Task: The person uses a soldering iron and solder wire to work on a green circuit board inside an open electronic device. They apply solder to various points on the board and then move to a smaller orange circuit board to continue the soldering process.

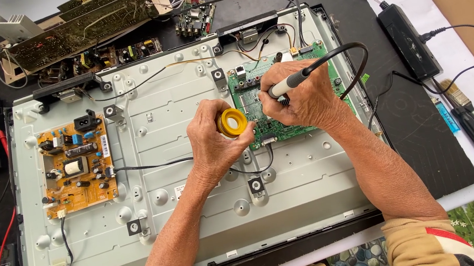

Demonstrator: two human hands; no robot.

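My left hand (213, 139) is curled shut around a small round yellow tin with a pale open middle (232, 122), held just above the grey metal back panel of the opened flat screen (199, 212), right at the left edge of the green circuit board (293, 91); my right hand (307, 101) is closed in a pen grip on a soldering iron with a white collar and black handle (287, 84), its tip hidden behind my fingers, pointing down toward the tin and the board; I judge the risk here is the hot tip sliding off onto the green board's small parts or my left fingers, since both hands sit so close together; the iron's black cord (356, 60) loops over the board and could tug my aim; the tin looks shallow and glossy, held tilted toward me; an orange power board (75, 168) sits well apart at the left of the panel, on the black counter (431, 149).
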